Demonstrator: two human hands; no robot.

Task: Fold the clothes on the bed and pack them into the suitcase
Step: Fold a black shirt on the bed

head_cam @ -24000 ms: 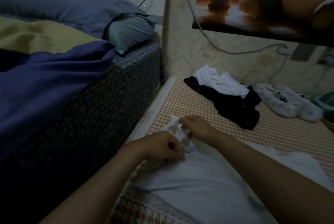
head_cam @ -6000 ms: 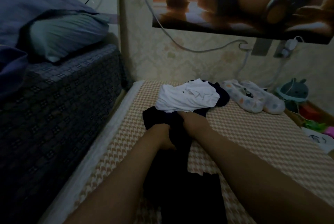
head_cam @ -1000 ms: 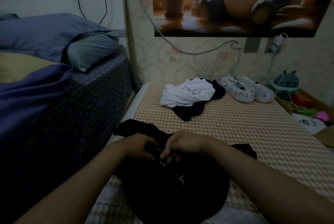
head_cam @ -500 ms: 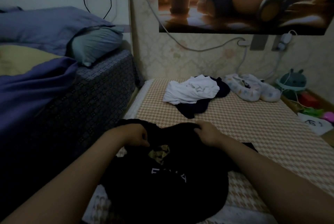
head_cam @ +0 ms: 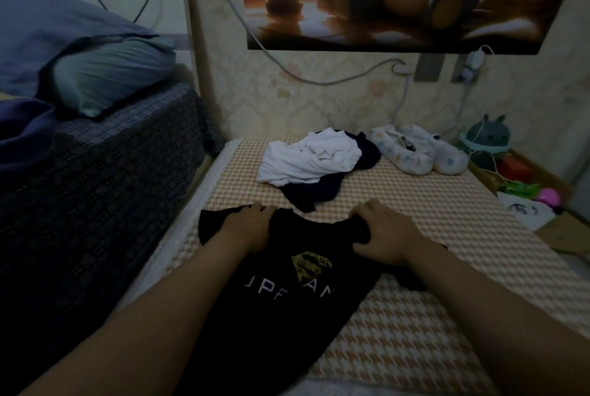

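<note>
I have the black tee [head_cam: 287,293] lying print up on the near half of the mat [head_cam: 415,316], collar towards the mat's far end. My right hand [head_cam: 383,236] is closed on a bunched wad of cloth at one shoulder, fingers curled into it. My left hand [head_cam: 252,229] lies palm down on the other shoulder, and I cannot tell whether its fingers pinch the cloth or only press it.

At the mat's far end wait a white garment [head_cam: 309,159] and a dark garment [head_cam: 313,191] under it, both unfolded; slippers [head_cam: 418,153] sit at the mat's far right corner. No suitcase is in view, so by my reckoning packing is a long way off.

The risks as I judge them: the wad under my right hand may get folded in as a crease unless I spread it first; the tee's sleeve by the mat's left edge could slide off the mat if I tug that way; the dark garment lies just beyond the collar and could be dragged along; in this dim light black hems are hard to line up.
</note>
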